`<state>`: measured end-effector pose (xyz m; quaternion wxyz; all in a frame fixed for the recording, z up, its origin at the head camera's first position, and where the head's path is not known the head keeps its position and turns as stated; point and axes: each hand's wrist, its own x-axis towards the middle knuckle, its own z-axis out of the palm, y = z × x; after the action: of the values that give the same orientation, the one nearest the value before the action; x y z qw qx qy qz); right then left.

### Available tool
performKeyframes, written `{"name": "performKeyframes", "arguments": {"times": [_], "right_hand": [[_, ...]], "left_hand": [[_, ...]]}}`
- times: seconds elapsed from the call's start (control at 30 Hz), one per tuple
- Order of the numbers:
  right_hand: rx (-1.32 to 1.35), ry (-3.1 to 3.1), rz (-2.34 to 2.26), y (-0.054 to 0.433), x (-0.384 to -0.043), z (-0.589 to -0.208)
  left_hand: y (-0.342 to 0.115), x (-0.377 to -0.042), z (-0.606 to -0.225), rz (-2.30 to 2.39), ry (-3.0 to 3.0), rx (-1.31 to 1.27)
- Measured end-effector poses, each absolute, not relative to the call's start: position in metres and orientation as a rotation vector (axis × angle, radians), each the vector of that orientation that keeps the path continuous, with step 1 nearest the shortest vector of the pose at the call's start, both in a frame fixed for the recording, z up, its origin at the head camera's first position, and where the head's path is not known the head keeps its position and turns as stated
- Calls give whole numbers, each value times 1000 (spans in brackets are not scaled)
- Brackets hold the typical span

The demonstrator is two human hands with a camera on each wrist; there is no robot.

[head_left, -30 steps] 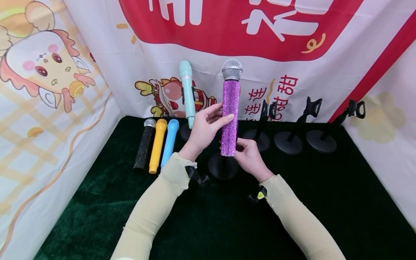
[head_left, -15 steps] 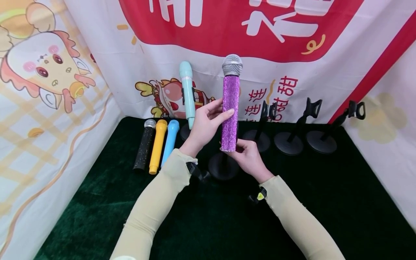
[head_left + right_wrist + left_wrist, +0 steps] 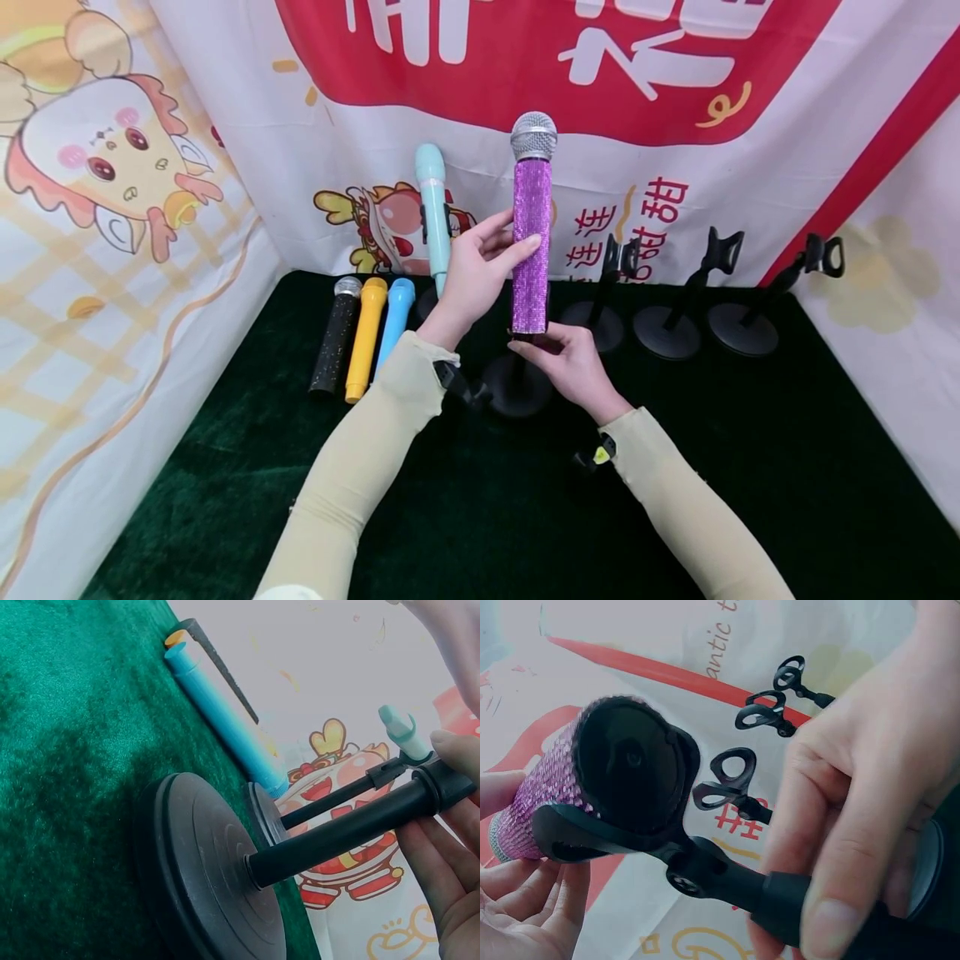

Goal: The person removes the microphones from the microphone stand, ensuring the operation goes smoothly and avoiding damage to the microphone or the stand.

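A purple glittery microphone with a silver mesh head stands nearly upright, its middle held between the thumb and fingers of my left hand. In the left wrist view, its dark bottom end sits within the black clip of a microphone stand. Just under that clip, my right hand grips the stand's stem. The stand's round base rests on the green cloth. Most of the clip is hidden behind the microphone in the head view.
A mint microphone sits in another stand at back left. Black, yellow and blue microphones lie on the left. Three stands with bare clips line the back right, before a printed backdrop.
The purple microphone and my left hand have moved upward, so the microphone's bottom end stands higher, near the right thumb. My right hand and the stand have barely moved.
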<state>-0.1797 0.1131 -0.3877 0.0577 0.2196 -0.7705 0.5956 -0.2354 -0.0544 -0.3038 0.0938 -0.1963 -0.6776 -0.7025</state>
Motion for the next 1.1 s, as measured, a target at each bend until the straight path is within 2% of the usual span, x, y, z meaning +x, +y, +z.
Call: {"name": "performKeyframes", "arguments": {"times": [1.1], "right_hand": [[665, -2310, 1835, 112, -179, -392]], "left_hand": [[-45, -243, -290, -2156, -1943, -427]]}}
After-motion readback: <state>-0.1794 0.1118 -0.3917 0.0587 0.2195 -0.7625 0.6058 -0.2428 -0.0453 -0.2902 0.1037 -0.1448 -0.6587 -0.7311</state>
